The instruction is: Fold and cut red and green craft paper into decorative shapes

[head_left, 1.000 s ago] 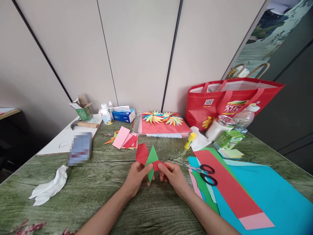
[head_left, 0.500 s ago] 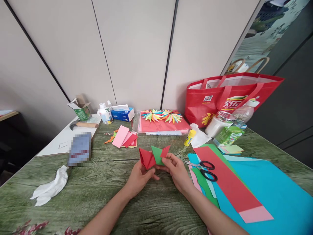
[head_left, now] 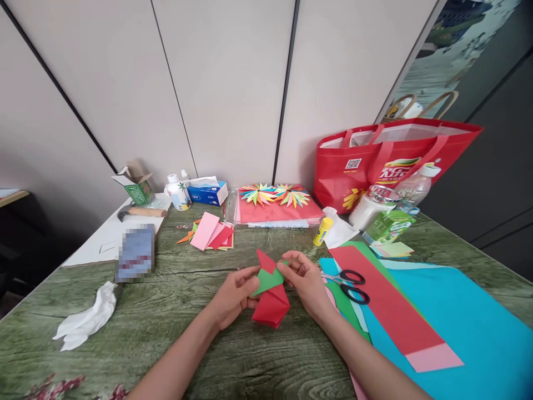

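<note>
Both my hands hold a folded paper piece made of red and green parts (head_left: 270,294) just above the green wood-grain table (head_left: 175,333). My left hand (head_left: 234,295) pinches its left side with fingers closed on the green part. My right hand (head_left: 307,280) pinches its upper right edge. A red pointed flap hangs down below my fingers and another red tip sticks up between my hands.
Black-handled scissors (head_left: 348,284) lie on blue, red and green paper sheets (head_left: 416,322) at the right. A glue stick (head_left: 322,231), paper stars (head_left: 275,195), pink and red paper pieces (head_left: 210,233), a red bag (head_left: 387,161) and a crumpled tissue (head_left: 85,321) lie around.
I have turned the folded piece: the large red part swung from the left down below my hands, and the green part now lies across between my fingers. My hands shifted slightly right.
</note>
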`<move>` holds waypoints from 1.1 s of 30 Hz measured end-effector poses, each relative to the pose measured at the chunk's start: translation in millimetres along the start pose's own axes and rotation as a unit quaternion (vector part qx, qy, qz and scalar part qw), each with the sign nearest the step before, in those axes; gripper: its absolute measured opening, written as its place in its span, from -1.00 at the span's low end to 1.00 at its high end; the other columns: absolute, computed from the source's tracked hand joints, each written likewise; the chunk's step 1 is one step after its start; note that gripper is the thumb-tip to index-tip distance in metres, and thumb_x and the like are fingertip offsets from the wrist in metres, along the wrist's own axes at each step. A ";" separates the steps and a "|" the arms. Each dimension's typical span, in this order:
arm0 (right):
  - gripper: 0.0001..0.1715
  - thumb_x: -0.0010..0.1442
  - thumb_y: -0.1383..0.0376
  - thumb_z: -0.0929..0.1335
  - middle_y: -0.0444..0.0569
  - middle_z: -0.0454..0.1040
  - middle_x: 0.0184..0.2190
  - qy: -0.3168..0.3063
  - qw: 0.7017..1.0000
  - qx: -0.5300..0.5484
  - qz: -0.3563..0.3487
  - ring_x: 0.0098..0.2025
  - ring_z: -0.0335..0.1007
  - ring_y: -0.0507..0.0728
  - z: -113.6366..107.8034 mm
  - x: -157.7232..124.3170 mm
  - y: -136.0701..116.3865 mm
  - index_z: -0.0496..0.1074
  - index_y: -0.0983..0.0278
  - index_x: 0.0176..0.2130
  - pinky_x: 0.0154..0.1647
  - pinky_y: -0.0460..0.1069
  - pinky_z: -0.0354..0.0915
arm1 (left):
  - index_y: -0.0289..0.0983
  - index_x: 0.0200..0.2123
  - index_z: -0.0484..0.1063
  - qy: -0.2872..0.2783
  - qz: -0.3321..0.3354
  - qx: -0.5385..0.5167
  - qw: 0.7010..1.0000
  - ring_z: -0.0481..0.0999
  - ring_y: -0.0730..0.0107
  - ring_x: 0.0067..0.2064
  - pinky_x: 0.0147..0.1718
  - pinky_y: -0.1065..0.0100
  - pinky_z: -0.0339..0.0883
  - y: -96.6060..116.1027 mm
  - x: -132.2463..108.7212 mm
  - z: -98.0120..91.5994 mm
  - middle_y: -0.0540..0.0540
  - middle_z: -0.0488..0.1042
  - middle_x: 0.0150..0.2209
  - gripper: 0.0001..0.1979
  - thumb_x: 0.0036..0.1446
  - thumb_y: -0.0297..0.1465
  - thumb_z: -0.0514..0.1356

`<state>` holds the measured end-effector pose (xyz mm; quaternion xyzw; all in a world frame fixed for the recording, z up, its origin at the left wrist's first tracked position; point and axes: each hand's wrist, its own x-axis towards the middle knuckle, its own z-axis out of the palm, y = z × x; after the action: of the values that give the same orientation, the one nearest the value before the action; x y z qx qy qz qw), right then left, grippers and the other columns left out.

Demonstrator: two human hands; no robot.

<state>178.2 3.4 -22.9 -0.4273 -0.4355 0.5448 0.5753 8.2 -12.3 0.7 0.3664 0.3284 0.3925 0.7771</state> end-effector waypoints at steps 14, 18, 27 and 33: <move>-0.75 -0.01 0.41 0.32 -0.02 0.30 -0.07 -0.235 0.965 -0.107 -0.053 -0.04 0.28 0.14 -2.6 -4.4 -9.2 0.44 0.19 -0.26 -0.13 0.01 0.27 | -0.30 -0.20 0.34 0.142 0.105 0.064 0.982 0.42 0.51 -0.45 -0.52 0.52 0.30 -1.7 6.1 1.1 -0.06 0.48 -0.36 -0.61 -0.14 -0.34 0.31; -0.76 -0.06 0.34 0.41 -0.06 0.32 -0.14 -0.220 0.972 -0.071 -0.034 -0.11 0.32 0.11 -0.5 -4.8 -6.3 0.41 0.19 -0.29 -0.13 0.01 0.28 | -0.29 -0.20 0.33 0.151 0.111 0.073 0.980 0.45 0.46 -0.41 -0.50 0.51 0.30 -2.8 7.1 0.6 -0.09 0.51 -0.32 -0.60 -0.15 -0.33 0.31; -0.53 -0.17 0.29 0.48 -0.13 0.40 -0.31 -0.158 0.982 -0.007 0.101 -0.37 0.38 0.04 1.3 -6.7 -3.5 0.27 0.22 -0.25 -0.36 -0.02 0.38 | -0.28 -0.25 0.32 0.164 0.142 0.093 0.972 0.44 0.42 -0.38 -0.50 0.48 0.25 -9.4 6.9 4.2 -0.07 0.48 -0.31 -0.65 -0.16 -0.37 0.30; -0.71 -0.16 0.30 0.46 -0.17 0.44 -0.44 -0.176 0.978 -0.033 0.105 -0.44 0.38 0.02 3.1 -8.3 -9.2 0.36 0.27 -0.36 -0.44 -0.08 0.35 | -0.30 -0.28 0.38 0.174 0.151 0.166 0.959 0.43 0.32 -0.23 -0.22 0.36 0.28 -7.9 6.7 2.6 -0.09 0.50 -0.29 -0.67 -0.20 -0.40 0.32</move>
<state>177.4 -5.2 -13.5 -0.3873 -0.5001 0.6542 0.4146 16.4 -10.8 -6.0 0.4621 0.4599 0.5024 0.5679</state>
